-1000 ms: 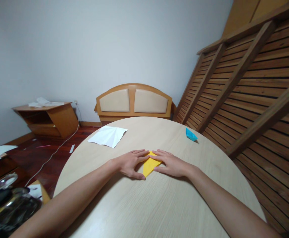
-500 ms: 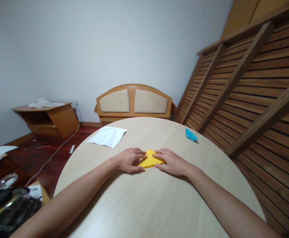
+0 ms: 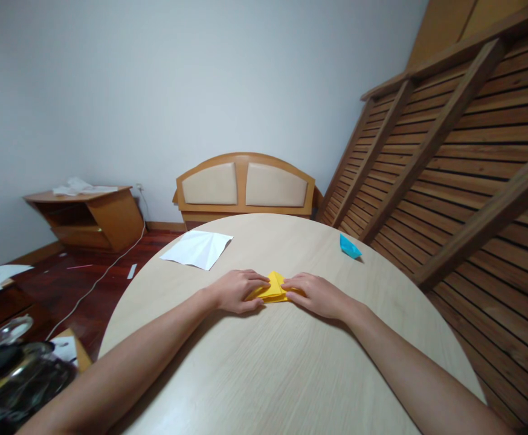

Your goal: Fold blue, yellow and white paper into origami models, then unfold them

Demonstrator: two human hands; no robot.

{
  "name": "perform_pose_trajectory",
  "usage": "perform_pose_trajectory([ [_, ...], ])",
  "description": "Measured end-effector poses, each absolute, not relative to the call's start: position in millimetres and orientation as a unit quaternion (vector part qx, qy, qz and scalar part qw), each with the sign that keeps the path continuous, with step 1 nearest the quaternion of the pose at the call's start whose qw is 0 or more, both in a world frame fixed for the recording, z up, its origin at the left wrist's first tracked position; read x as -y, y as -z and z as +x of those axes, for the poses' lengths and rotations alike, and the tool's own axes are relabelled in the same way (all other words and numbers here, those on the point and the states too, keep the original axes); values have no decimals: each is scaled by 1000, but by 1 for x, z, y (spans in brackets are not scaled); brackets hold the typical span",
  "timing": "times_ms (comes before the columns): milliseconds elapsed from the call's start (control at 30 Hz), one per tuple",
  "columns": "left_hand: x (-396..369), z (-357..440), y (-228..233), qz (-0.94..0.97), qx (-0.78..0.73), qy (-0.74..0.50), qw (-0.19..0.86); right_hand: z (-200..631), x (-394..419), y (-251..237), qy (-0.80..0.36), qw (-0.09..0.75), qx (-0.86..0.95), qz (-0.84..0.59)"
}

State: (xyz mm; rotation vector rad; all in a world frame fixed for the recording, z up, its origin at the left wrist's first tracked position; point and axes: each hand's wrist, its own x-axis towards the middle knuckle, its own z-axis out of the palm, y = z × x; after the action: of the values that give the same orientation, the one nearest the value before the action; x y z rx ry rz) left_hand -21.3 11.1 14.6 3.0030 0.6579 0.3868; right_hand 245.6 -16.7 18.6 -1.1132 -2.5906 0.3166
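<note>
A folded piece of yellow paper (image 3: 275, 292), roughly triangular with its point away from me, lies on the round wooden table (image 3: 264, 374). Its left side is held by my left hand (image 3: 240, 291), fingers on top and thumb at the near edge. On the other side, my right hand (image 3: 313, 295) grips the right part, with fingertips pressing on the upper layer and the thumb at the near edge. My fingers cover both side corners of the paper.
A creased white sheet (image 3: 197, 249) lies at the table's far left. A small folded blue paper piece (image 3: 350, 246) sits near the far right edge. Beyond the table stand a headboard (image 3: 246, 181) and, at right, a leaning slatted wooden frame (image 3: 427, 163).
The right side of the yellow paper has been folded inward, and a fold line now shows near its middle. My right fingers have shifted slightly; my left hand stays nearly in place.
</note>
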Motion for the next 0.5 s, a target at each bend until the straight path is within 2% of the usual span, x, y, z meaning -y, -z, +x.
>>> perform_pose_trajectory([
  [200, -12, -20, -10, 965, -222, -138, 4, 242, 18, -18, -52, 131, 897, -419],
  [500, -10, -8, -1, 928, -293, -224, -54, 224, 20, -9, -1, 154, 877, -455],
])
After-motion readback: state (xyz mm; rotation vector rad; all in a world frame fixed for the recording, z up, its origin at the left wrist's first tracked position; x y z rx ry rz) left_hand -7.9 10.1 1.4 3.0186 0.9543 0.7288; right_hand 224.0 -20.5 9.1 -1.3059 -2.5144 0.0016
